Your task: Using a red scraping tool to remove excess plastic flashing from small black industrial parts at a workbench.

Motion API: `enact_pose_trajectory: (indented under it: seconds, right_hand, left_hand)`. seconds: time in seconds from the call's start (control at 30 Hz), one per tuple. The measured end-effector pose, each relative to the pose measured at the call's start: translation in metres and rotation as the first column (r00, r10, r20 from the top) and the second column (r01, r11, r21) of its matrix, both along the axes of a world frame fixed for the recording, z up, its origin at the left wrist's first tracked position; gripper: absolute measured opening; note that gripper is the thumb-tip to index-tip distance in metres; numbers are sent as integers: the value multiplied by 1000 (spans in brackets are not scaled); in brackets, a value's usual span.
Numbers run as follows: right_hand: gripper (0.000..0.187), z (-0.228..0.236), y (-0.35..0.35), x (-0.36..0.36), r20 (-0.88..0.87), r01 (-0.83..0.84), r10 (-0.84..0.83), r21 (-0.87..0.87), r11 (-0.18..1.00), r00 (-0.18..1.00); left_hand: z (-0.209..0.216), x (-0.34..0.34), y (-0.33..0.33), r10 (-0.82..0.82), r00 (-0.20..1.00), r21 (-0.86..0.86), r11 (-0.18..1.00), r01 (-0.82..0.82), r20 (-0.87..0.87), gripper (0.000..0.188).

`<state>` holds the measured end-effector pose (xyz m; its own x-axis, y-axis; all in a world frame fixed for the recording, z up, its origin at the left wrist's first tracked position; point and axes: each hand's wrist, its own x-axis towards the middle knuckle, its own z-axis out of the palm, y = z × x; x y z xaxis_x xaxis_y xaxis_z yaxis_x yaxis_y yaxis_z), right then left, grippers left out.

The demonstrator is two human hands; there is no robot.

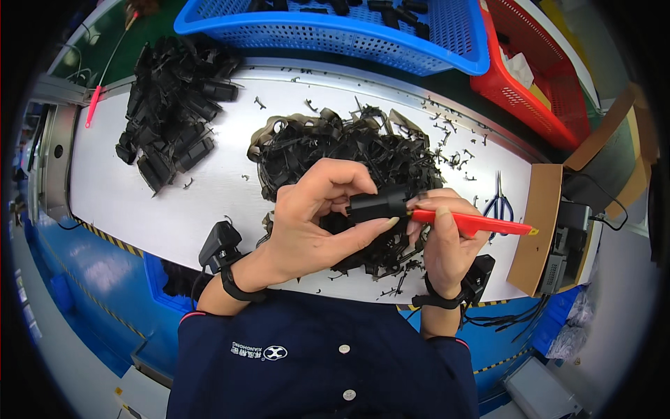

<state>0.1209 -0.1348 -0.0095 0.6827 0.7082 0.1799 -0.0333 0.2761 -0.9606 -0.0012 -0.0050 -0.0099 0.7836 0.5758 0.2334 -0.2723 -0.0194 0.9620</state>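
My left hand grips a black cylindrical plastic part between thumb and fingers, over the middle of the table. My right hand is closed around a slim red-handled knife. The knife's yellow-tipped back end points right, while its working end meets the right side of the black part; the fingers partly hide that contact. Beneath both hands lies a heap of tangled black plastic parts and trimmings. Each wrist wears a strapped black device.
Another pile of black molded parts lies at left, near a pink-handled tool. Blue-handled pliers rest at right beside a cardboard box. Beyond the table's back edge stand a blue basket and a red basket.
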Motion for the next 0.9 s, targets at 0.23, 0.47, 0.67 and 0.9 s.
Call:
enact_pose_trajectory:
  seconds: [0.23, 0.47, 0.67, 0.9]
  right_hand:
    - [12, -2, 8, 6, 245, 262, -190, -306, 915, 951]
    - [15, -2, 5, 1, 153, 176, -136, -289, 941, 979]
    - [19, 1, 1, 13, 71, 337, -332, -91, 937, 941]
    - [17, -3, 0, 13, -13, 270, -271, -70, 960, 962]
  left_hand:
    - [24, 12, 16, 143, 989, 304, 945, -125, -38, 20]
    - [69, 63, 70, 431, 779, 591, 509, -626, 454, 20]
    - [60, 69, 102, 573, 756, 942, -96, -322, 316, 29]
    - [31, 13, 38, 175, 900, 695, 698, 172, -398, 25]
